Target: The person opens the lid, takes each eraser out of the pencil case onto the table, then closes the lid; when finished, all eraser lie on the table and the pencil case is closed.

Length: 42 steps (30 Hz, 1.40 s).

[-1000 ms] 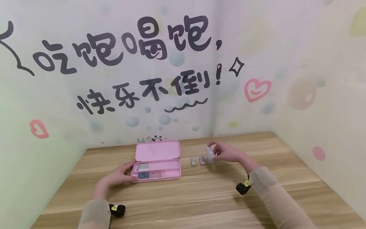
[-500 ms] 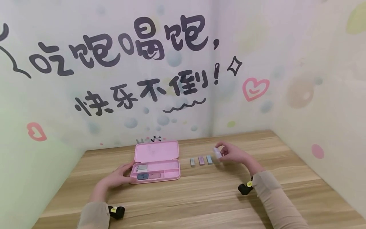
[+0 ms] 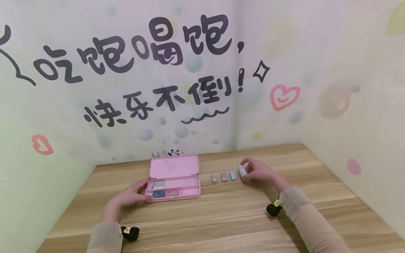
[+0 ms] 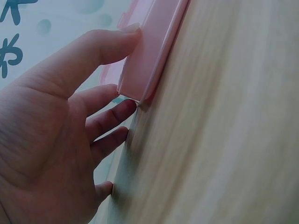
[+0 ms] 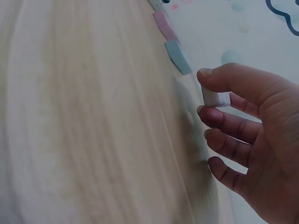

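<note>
My left hand [image 3: 130, 195] grips the left end of an open pink pencil case [image 3: 190, 199], with the thumb on its front side and fingers behind, as the left wrist view [image 4: 51, 126] also shows. Between the thumb and fingers of my right hand [image 3: 260, 171] is a pale, nearly white eraser [image 3: 242, 170]. It stands right of a row of three erasers: greyish green [image 3: 213, 178], pinkish purple [image 3: 224, 176] and light blue [image 3: 232, 175]. In the right wrist view the held eraser [image 5: 215, 98] is partly hidden by the thumb; whether it touches the table is unclear.
Inside the case lie a grey-white piece [image 3: 158, 184], a dark blue block [image 3: 159, 194] and a pink block [image 3: 172, 193], split by dividers. The wooden table [image 3: 202, 225] meets a printed wall [image 3: 221, 140] just behind the case.
My right hand has moved right with the pale eraser, away from the light blue one, which now shows fully, and has come slightly lower. My left hand stays on the case.
</note>
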### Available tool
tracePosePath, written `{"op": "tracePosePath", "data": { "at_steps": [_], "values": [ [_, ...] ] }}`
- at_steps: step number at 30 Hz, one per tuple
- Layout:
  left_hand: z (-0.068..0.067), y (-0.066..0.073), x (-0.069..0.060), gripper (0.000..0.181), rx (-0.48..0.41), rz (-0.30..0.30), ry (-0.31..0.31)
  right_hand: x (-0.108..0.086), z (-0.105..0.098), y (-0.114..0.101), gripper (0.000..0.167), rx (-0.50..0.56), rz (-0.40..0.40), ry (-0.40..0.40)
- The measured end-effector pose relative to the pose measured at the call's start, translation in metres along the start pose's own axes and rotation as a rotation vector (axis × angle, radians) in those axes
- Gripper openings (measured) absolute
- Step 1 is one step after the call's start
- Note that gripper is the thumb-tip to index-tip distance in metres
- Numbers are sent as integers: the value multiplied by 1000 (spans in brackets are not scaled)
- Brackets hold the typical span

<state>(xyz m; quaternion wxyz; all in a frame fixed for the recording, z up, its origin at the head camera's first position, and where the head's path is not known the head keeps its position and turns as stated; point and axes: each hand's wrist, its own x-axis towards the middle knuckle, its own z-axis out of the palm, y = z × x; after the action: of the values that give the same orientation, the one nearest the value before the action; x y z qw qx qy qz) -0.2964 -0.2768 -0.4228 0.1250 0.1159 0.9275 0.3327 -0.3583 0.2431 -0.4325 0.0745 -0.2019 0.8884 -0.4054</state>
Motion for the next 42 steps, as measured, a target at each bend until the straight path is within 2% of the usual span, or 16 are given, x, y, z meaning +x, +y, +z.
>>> {"op": "tracePosePath", "data": {
  "at_steps": [21,28,42],
  "values": [
    [1,-4,4,98,15,9,2,8,3,3,48,-144,28,5],
    [2,-7,5,98,15,10,15,10,4,4,48,-157,52,1],
    [2,-6,3,98,30,-2,7,10,7,6,48,-183,27,-10]
  ]
}}
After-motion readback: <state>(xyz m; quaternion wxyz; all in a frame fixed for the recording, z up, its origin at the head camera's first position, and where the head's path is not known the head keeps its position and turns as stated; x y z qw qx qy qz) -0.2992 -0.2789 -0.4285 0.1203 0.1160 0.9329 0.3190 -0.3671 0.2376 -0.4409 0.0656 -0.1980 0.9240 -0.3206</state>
